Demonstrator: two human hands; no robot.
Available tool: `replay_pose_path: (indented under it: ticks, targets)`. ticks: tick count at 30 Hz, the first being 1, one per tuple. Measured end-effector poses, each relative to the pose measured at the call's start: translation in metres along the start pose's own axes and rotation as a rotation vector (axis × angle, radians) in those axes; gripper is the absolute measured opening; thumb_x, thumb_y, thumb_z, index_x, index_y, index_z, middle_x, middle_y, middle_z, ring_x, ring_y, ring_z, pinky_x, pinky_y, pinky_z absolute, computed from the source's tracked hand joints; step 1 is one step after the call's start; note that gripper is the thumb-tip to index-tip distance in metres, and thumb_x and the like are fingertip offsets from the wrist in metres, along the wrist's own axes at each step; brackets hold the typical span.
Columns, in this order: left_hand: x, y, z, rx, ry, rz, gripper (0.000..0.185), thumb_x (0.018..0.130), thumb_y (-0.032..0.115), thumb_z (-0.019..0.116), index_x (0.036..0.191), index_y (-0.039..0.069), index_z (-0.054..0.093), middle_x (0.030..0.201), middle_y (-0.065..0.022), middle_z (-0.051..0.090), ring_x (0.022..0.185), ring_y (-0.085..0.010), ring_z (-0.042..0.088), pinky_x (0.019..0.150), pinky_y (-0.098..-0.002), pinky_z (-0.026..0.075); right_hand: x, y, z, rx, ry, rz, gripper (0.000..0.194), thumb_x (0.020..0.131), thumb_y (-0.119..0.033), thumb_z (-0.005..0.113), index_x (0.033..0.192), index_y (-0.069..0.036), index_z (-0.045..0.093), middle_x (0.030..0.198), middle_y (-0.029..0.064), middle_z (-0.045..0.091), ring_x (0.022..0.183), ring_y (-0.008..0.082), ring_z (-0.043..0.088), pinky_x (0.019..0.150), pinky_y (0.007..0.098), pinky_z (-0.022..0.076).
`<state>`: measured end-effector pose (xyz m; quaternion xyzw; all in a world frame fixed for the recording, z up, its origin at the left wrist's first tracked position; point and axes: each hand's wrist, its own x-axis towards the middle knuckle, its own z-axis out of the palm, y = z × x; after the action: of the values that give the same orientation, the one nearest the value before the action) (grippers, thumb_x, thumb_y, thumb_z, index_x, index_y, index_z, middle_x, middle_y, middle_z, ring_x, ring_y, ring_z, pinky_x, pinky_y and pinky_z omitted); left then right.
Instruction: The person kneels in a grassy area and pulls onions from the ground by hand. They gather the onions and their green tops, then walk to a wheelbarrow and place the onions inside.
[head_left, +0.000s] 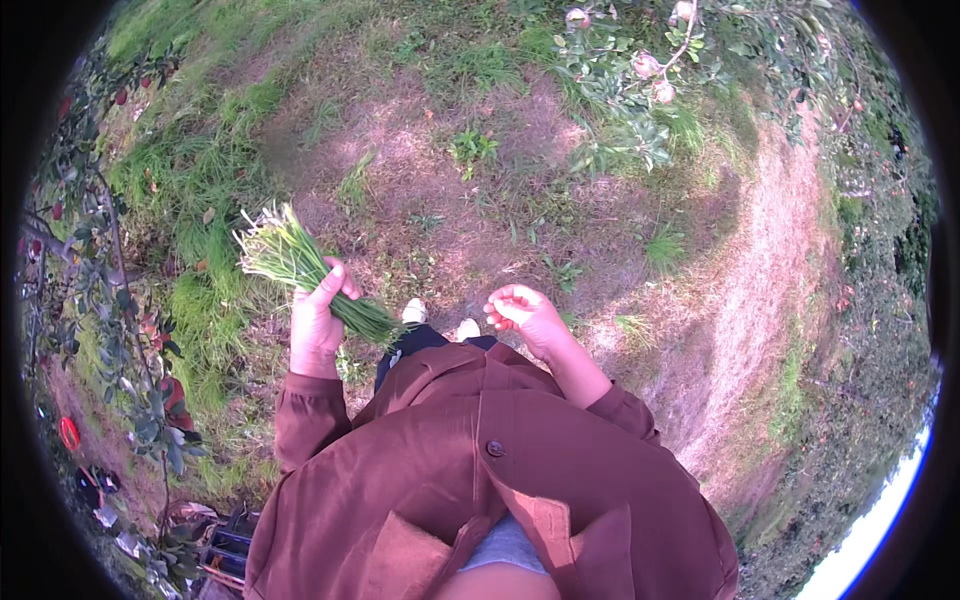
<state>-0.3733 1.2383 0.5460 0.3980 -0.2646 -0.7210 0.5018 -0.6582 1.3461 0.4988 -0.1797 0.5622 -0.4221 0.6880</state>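
Observation:
My left hand (321, 319) is closed around a thick bunch of long green stems (300, 259), held out to the left of my body. Its pale, whitish ends point up and to the left, and the thin green tips hang down to the right, near my trouser leg. In front of my brown buttoned shirt is my right hand (525, 315), raised with curled fingers and the thumb near the fingertips. Whether something small is pinched there cannot be made out. Below the hands show my light shoes (467, 328) on the ground.
Apple branches with red fruit (176, 401) reach in at the left. Another branch with pinkish apples (646, 65) hangs at the upper right. Grass tufts (665, 247) and dry mown grass cover the ground. A dark crate (227, 551) and a red ring-shaped thing (69, 433) lie at the lower left.

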Motion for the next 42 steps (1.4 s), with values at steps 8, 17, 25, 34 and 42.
replay_pose_path:
  ticks: [8, 17, 25, 34, 42]
  targets:
    - [0.029, 0.023, -0.021, -0.064, -0.107, -0.116, 0.01, 0.084, 0.009, 0.064, 0.091, 0.006, 0.058, 0.072, -0.0009, 0.057, 0.065, -0.013, 0.056, 0.062, -0.0293, 0.048, 0.009, 0.0, 0.025, 0.036, 0.076, 0.015, 0.014, 0.088, -0.01, 0.06, 0.1, -0.004, 0.057, 0.09, 0.0076, 0.064, 0.076, 0.0147, 0.061, 0.069, 0.0273, 0.0501]
    - [0.041, 0.039, -0.051, -0.06, -0.087, -0.03, 0.009, 0.085, 0.008, 0.062, 0.09, 0.004, 0.056, 0.073, -0.0012, 0.055, 0.064, -0.0122, 0.055, 0.061, -0.0276, 0.048, 0.039, -0.015, 0.059, -0.024, 0.04, 0.031, 0.012, 0.088, -0.008, 0.059, 0.099, -0.005, 0.058, 0.091, 0.0081, 0.063, 0.075, 0.0148, 0.06, 0.068, 0.0273, 0.0501]
    - [0.054, 0.062, -0.078, -0.046, -0.077, -0.001, 0.011, 0.086, 0.009, 0.062, 0.093, 0.004, 0.055, 0.072, -0.0012, 0.054, 0.065, -0.0119, 0.055, 0.063, -0.0276, 0.047, 0.059, -0.027, 0.087, -0.047, 0.01, -0.024, 0.011, 0.088, -0.008, 0.058, 0.099, -0.004, 0.058, 0.091, 0.0087, 0.063, 0.075, 0.0147, 0.06, 0.068, 0.0273, 0.0506]
    - [0.066, 0.064, -0.103, -0.101, 0.118, -0.02, 0.016, 0.081, 0.009, 0.067, 0.091, 0.003, 0.057, 0.076, -0.0041, 0.058, 0.062, -0.0139, 0.056, 0.058, -0.0281, 0.048, 0.078, -0.02, 0.094, -0.097, 0.023, 0.075, 0.011, 0.089, -0.007, 0.056, 0.1, -0.004, 0.057, 0.092, 0.0089, 0.063, 0.075, 0.0137, 0.061, 0.067, 0.0254, 0.0508]
    - [0.067, 0.071, -0.114, -0.128, 0.388, 0.189, 0.016, 0.084, 0.008, 0.063, 0.095, 0.004, 0.052, 0.073, -0.0044, 0.055, 0.065, -0.0164, 0.054, 0.063, -0.0306, 0.047, 0.131, -0.067, 0.077, -0.159, -0.143, 0.059, 0.011, 0.089, -0.009, 0.057, 0.098, -0.004, 0.058, 0.092, 0.0072, 0.063, 0.075, 0.0127, 0.06, 0.068, 0.0253, 0.0488]
